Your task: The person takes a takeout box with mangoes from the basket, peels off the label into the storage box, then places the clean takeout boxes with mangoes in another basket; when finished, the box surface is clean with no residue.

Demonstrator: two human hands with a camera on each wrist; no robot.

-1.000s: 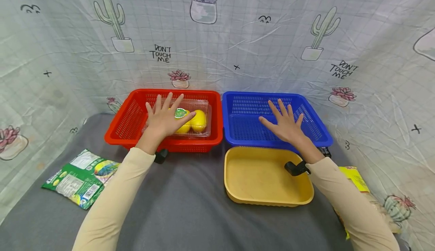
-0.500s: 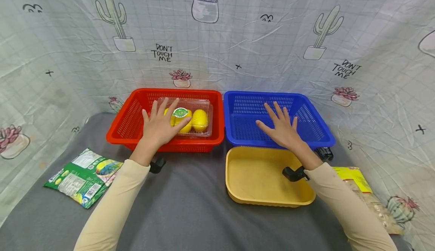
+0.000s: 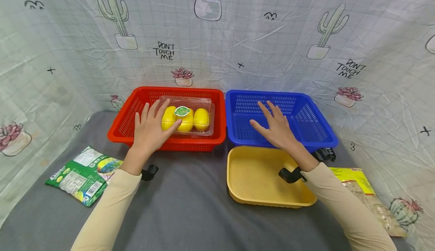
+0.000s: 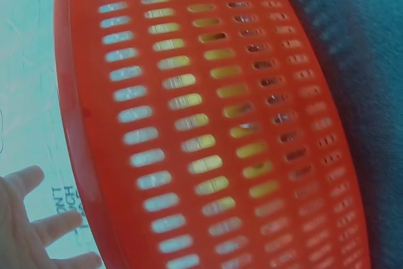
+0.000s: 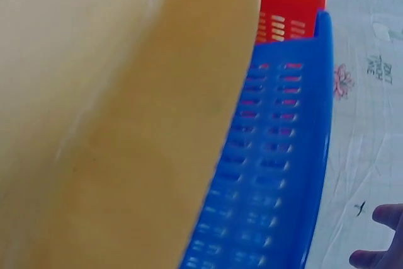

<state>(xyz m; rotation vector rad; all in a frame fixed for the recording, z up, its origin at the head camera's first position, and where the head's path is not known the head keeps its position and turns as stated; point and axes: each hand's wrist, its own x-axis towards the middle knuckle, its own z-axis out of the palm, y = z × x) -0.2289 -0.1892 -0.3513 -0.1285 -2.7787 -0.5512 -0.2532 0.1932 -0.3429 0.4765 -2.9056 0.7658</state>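
Note:
With its fingers spread and nothing in it, my left hand (image 3: 149,131) hovers over the front left part of the red basket (image 3: 115,130). In that basket lies a clear plastic box (image 3: 204,100) of yellow fruit (image 3: 201,119) with a green and white label; the fingers partly overlap its left end in the head view. My right hand (image 3: 279,129), also spread and holding nothing, is above the front of the blue basket (image 3: 242,120). Slots of the red basket's wall (image 4: 94,124) show some yellow in the left wrist view, where a few fingers appear at lower left.
A yellow tray (image 3: 258,175) stands in front of the blue basket, below my right wrist. To the left lies a green printed bag (image 3: 79,175); a yellow and clear bag (image 3: 368,198) is at right, partly behind my sleeve. A black item (image 3: 324,154) sits beside the blue basket.
Both hands have drawn back a little towards the body; the left has also shifted left, uncovering more of the fruit box. The right has moved slightly left. The baskets and bags stay put.

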